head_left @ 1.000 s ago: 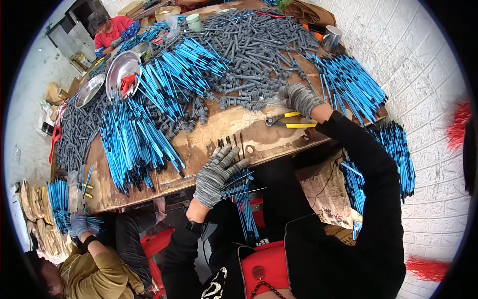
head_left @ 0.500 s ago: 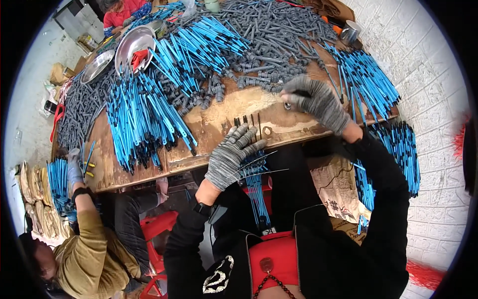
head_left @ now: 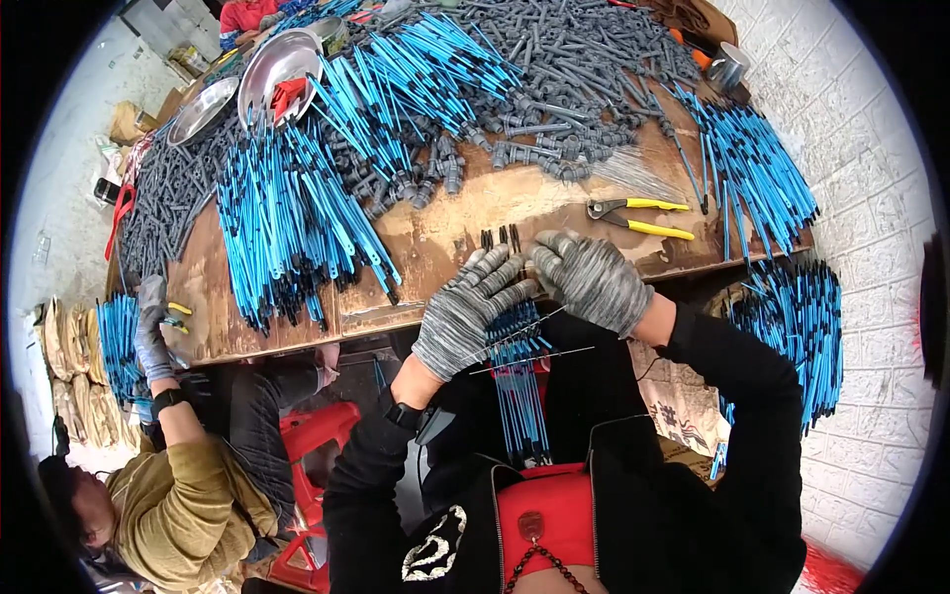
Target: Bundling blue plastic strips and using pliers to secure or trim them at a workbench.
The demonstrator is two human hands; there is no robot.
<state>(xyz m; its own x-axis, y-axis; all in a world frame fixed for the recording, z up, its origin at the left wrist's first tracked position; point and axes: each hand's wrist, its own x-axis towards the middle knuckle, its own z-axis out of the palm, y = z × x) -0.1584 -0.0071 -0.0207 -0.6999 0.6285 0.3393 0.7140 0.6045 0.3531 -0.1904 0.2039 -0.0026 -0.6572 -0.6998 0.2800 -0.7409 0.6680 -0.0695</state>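
Left hand (head_left: 465,315) and right hand (head_left: 591,279) together grip one bundle of blue rods (head_left: 519,381).

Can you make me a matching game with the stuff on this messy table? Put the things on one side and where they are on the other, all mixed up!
Things:
1. yellow-handled metal pliers
2. round shiny metal bowl
3. bundle of thin blue rods with black tips
4. grey plastic tube connectors

Places:
A. heaped at the far side of the table
B. at the far left corner, with something red inside
C. lying flat on bare wood, just beyond the right hand
D. below the table edge, under both grey gloved hands

Pairs: 1-C, 2-B, 3-D, 4-A
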